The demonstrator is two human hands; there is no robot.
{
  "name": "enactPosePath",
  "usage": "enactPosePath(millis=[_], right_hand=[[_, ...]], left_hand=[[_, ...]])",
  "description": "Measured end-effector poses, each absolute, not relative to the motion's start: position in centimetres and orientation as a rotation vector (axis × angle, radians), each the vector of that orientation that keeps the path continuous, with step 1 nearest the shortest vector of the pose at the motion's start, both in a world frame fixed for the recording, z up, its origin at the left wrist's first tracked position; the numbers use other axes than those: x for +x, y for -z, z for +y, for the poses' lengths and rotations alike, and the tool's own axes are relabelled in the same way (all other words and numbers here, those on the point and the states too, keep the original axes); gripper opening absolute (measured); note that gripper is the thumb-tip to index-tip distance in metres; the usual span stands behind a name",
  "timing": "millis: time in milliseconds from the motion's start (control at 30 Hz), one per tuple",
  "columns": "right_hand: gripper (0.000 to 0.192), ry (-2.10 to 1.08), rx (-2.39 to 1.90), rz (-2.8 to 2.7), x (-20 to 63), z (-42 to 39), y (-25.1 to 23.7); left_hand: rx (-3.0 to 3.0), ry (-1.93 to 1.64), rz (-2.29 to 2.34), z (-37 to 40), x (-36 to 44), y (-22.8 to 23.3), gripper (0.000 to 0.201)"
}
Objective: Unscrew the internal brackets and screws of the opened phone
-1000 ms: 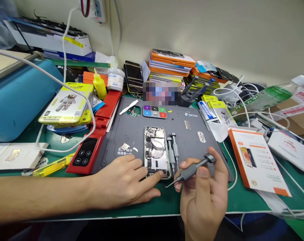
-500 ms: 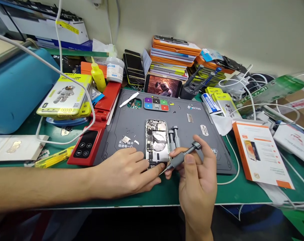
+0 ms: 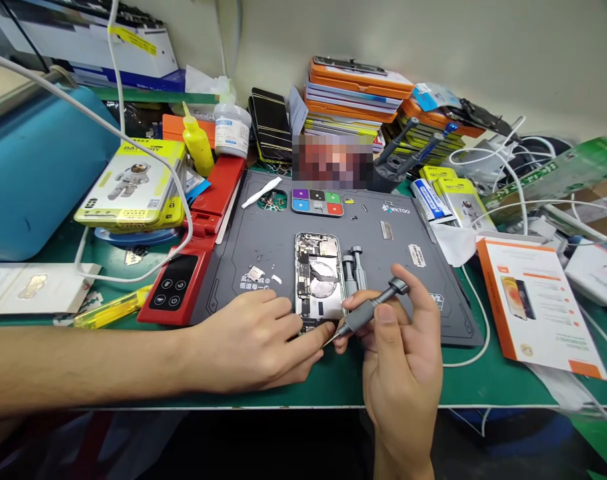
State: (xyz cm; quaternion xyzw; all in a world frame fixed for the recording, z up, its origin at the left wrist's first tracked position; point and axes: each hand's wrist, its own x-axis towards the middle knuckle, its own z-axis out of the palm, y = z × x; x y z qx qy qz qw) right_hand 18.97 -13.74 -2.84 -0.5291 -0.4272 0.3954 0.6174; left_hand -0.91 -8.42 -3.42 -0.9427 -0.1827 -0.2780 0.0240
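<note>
An opened smartphone [image 3: 328,303] lies face up on a dark grey work mat [image 3: 263,233], its circuit board and inner parts bare. My left hand [image 3: 251,340] is closed about the phone's lower end, index finger stretched along the bottom edge; the fingertips partly cover it. In my right hand [image 3: 401,360] a grey precision screwdriver [image 3: 366,315] is held at a slant, cap against the raised index finger. Its thin tip points down-left to the phone's bottom edge beside my left fingertips; whether it touches a screw cannot be made out. More grey screwdrivers [image 3: 358,270] lie right of the phone.
Small metal parts [image 3: 256,273] and a white spudger [image 3: 261,192] lie on the mat. A coloured tray [image 3: 317,203] is at its back, near a screwdriver holder [image 3: 391,175]. On the left stands a red device [image 3: 173,287]; an orange-white box [image 3: 541,307] is right. White cables cross both sides.
The view has shifted slightly, so the bench things appear a little further right. Both hands keep nearly the same pose, with the screwdriver still at the phone's bottom edge.
</note>
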Motion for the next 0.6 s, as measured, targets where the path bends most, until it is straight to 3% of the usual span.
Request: enactPosePath(millis=[600], right_hand=[[0.04,-0.914,-1.219,-0.992,19.01,-13.75,2.74]], left_hand=[[-2.963,0.819,-0.533,-8.35,-0.98,3.07,0.028]])
